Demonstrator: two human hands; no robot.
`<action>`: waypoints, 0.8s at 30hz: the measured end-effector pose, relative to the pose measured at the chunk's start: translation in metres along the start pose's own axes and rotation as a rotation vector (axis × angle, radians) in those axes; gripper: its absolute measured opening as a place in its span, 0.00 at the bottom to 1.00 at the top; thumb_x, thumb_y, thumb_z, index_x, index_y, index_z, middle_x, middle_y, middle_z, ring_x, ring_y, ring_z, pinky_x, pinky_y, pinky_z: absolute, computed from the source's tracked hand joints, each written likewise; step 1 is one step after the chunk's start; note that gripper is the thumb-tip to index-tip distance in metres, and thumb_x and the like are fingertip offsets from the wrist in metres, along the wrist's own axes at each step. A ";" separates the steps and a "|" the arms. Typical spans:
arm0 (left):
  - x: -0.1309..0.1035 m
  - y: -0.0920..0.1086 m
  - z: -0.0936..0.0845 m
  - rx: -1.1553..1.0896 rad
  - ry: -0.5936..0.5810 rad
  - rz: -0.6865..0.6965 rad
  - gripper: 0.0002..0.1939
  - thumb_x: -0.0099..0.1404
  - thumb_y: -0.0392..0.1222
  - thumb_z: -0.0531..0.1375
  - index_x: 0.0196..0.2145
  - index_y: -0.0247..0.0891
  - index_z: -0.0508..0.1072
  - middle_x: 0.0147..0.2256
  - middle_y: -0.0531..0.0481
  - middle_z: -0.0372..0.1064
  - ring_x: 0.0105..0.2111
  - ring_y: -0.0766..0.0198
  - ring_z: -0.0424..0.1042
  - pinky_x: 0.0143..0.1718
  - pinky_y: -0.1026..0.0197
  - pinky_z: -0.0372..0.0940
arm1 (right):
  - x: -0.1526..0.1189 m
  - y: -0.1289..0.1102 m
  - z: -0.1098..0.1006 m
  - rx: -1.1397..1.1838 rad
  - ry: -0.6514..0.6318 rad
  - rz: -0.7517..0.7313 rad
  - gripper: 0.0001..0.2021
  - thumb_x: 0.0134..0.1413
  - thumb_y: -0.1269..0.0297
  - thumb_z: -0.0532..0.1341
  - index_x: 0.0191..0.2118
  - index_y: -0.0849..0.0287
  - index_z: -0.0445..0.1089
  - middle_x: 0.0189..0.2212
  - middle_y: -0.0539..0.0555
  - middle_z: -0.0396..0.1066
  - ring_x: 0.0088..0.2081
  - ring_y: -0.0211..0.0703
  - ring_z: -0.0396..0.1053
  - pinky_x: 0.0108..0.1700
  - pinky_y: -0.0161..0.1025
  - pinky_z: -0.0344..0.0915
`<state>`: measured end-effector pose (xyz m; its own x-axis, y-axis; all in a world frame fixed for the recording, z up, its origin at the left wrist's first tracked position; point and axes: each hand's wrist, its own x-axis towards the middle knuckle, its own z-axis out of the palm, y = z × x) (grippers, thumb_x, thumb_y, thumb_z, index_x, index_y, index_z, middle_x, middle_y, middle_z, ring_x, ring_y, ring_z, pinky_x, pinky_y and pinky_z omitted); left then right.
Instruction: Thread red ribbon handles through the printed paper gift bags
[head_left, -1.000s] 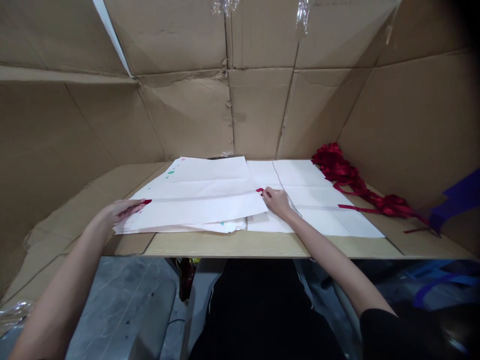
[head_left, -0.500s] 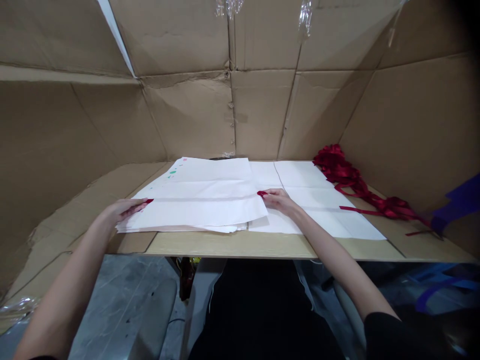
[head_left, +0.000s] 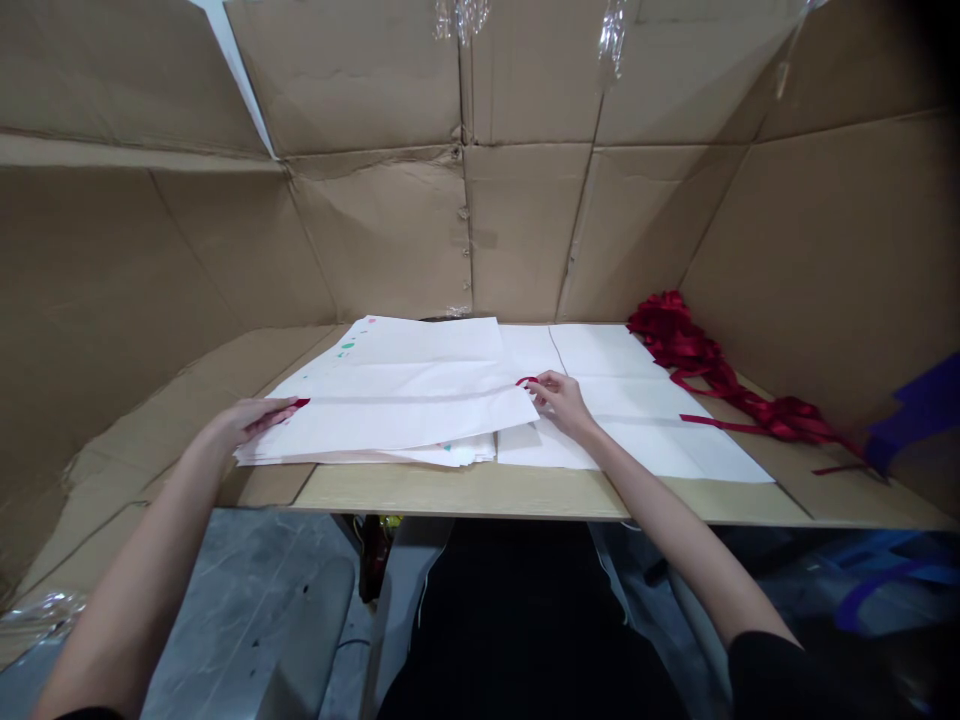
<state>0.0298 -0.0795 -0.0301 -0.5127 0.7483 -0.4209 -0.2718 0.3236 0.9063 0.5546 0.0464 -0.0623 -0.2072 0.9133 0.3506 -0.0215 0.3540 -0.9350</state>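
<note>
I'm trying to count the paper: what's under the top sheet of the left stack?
Below the top sheet, edges of more white sheets show along the near side, one with a small teal mark. Their number and covered faces can't be seen.

Lower sheets (head_left: 450, 457) mostly hidden beneath your top sheet (head_left: 405, 412), purple strip (head_left: 921, 402) cut off at the right edge.

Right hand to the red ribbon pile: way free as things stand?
Probably yes: only flat white paper shows between the right hand and the red ribbon pile. That hand seems to be pinching a small red strip, though.
</note>
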 end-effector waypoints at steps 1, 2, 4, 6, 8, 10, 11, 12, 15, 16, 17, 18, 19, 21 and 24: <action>0.001 0.000 -0.001 0.006 -0.003 -0.001 0.10 0.59 0.20 0.56 0.38 0.23 0.73 0.25 0.46 0.74 0.20 0.71 0.72 0.26 0.76 0.70 | -0.001 -0.001 0.001 -0.019 -0.002 -0.021 0.14 0.43 0.53 0.66 0.28 0.60 0.69 0.22 0.50 0.68 0.22 0.34 0.63 0.25 0.33 0.60; 0.002 -0.001 -0.001 0.010 -0.004 -0.001 0.10 0.59 0.20 0.56 0.38 0.23 0.73 0.25 0.46 0.74 0.20 0.71 0.72 0.26 0.76 0.70 | -0.002 -0.001 0.001 -0.034 -0.005 -0.028 0.14 0.44 0.53 0.65 0.28 0.60 0.68 0.22 0.50 0.68 0.22 0.34 0.63 0.25 0.33 0.60; 0.003 -0.001 -0.002 0.013 0.003 -0.001 0.10 0.59 0.21 0.57 0.39 0.24 0.73 0.24 0.47 0.74 0.20 0.72 0.72 0.26 0.77 0.70 | -0.003 -0.002 0.002 -0.057 -0.003 -0.026 0.15 0.45 0.51 0.64 0.29 0.59 0.67 0.23 0.50 0.68 0.22 0.34 0.64 0.25 0.33 0.60; 0.004 -0.001 -0.002 0.011 0.010 -0.004 0.09 0.60 0.21 0.56 0.37 0.25 0.73 0.24 0.47 0.74 0.20 0.72 0.72 0.26 0.77 0.69 | -0.003 -0.001 0.003 -0.085 0.016 -0.025 0.16 0.45 0.50 0.63 0.29 0.59 0.66 0.23 0.50 0.68 0.23 0.35 0.64 0.25 0.32 0.60; 0.005 -0.001 -0.002 0.009 0.004 -0.004 0.08 0.60 0.21 0.56 0.34 0.25 0.73 0.25 0.47 0.74 0.20 0.71 0.72 0.26 0.76 0.70 | -0.002 0.001 0.004 -0.110 0.044 -0.024 0.16 0.45 0.50 0.62 0.30 0.58 0.66 0.23 0.49 0.67 0.24 0.36 0.65 0.25 0.32 0.60; 0.006 -0.001 -0.003 0.007 0.000 -0.001 0.08 0.59 0.20 0.57 0.33 0.25 0.73 0.25 0.46 0.74 0.20 0.71 0.72 0.26 0.75 0.71 | -0.002 0.002 0.004 -0.113 0.062 -0.014 0.15 0.46 0.50 0.62 0.31 0.58 0.65 0.23 0.49 0.67 0.24 0.36 0.65 0.25 0.32 0.61; 0.005 -0.001 -0.002 0.007 0.000 -0.001 0.08 0.58 0.20 0.57 0.32 0.25 0.73 0.25 0.46 0.74 0.19 0.71 0.71 0.25 0.75 0.71 | -0.002 0.002 0.004 -0.100 0.060 -0.002 0.15 0.46 0.51 0.61 0.32 0.58 0.65 0.23 0.48 0.67 0.24 0.36 0.66 0.26 0.32 0.61; 0.005 -0.001 -0.002 0.006 0.002 0.000 0.08 0.58 0.20 0.57 0.32 0.25 0.73 0.25 0.46 0.74 0.19 0.71 0.71 0.25 0.75 0.71 | -0.002 0.003 0.005 -0.076 0.050 0.015 0.14 0.46 0.52 0.61 0.33 0.57 0.64 0.23 0.48 0.67 0.25 0.37 0.66 0.26 0.32 0.62; 0.000 0.000 0.001 0.001 0.004 -0.011 0.08 0.59 0.19 0.56 0.32 0.25 0.73 0.24 0.46 0.74 0.19 0.71 0.71 0.25 0.75 0.70 | -0.003 0.004 0.006 0.024 -0.013 0.083 0.14 0.44 0.56 0.62 0.35 0.57 0.64 0.27 0.49 0.70 0.29 0.37 0.69 0.30 0.33 0.65; -0.003 0.000 0.002 -0.003 0.002 -0.017 0.09 0.59 0.19 0.56 0.31 0.25 0.73 0.24 0.46 0.74 0.19 0.71 0.72 0.26 0.75 0.71 | -0.003 0.005 0.007 0.050 -0.042 0.104 0.15 0.42 0.57 0.64 0.35 0.57 0.63 0.30 0.50 0.71 0.31 0.37 0.69 0.33 0.34 0.65; -0.006 0.001 0.003 -0.009 -0.001 -0.019 0.09 0.59 0.18 0.56 0.31 0.25 0.73 0.25 0.45 0.74 0.20 0.70 0.72 0.26 0.75 0.71 | -0.003 0.006 0.008 0.068 -0.071 0.120 0.16 0.39 0.60 0.65 0.36 0.57 0.63 0.32 0.51 0.72 0.33 0.38 0.70 0.34 0.35 0.66; -0.008 0.001 0.004 -0.015 -0.005 -0.019 0.09 0.58 0.18 0.56 0.31 0.25 0.73 0.26 0.45 0.74 0.22 0.69 0.73 0.27 0.75 0.71 | -0.003 0.008 0.009 0.078 -0.098 0.131 0.18 0.36 0.62 0.66 0.36 0.57 0.63 0.34 0.52 0.72 0.34 0.38 0.70 0.36 0.35 0.66; -0.011 0.001 0.004 -0.022 -0.009 -0.017 0.09 0.58 0.18 0.56 0.31 0.25 0.73 0.27 0.44 0.75 0.23 0.69 0.73 0.28 0.74 0.71 | -0.002 0.010 0.010 0.084 -0.123 0.144 0.19 0.34 0.65 0.67 0.36 0.57 0.63 0.35 0.52 0.72 0.35 0.39 0.71 0.37 0.36 0.66; -0.014 0.003 0.004 -0.036 -0.006 -0.017 0.10 0.58 0.18 0.56 0.32 0.26 0.74 0.28 0.44 0.75 0.24 0.69 0.74 0.29 0.74 0.71 | 0.000 0.013 0.010 0.115 -0.147 0.183 0.20 0.31 0.68 0.67 0.36 0.58 0.64 0.33 0.52 0.73 0.35 0.39 0.71 0.39 0.37 0.67; -0.016 0.006 0.005 -0.039 -0.017 -0.037 0.11 0.56 0.18 0.58 0.30 0.29 0.75 0.28 0.44 0.75 0.25 0.68 0.75 0.29 0.73 0.72 | 0.005 0.017 0.008 0.205 -0.104 0.286 0.14 0.35 0.68 0.65 0.34 0.59 0.66 0.29 0.53 0.73 0.34 0.41 0.72 0.40 0.38 0.68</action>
<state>0.0401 -0.0867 -0.0176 -0.4877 0.7465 -0.4527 -0.3222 0.3281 0.8880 0.5450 0.0550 -0.0764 -0.3311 0.9405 0.0762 -0.1419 0.0302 -0.9894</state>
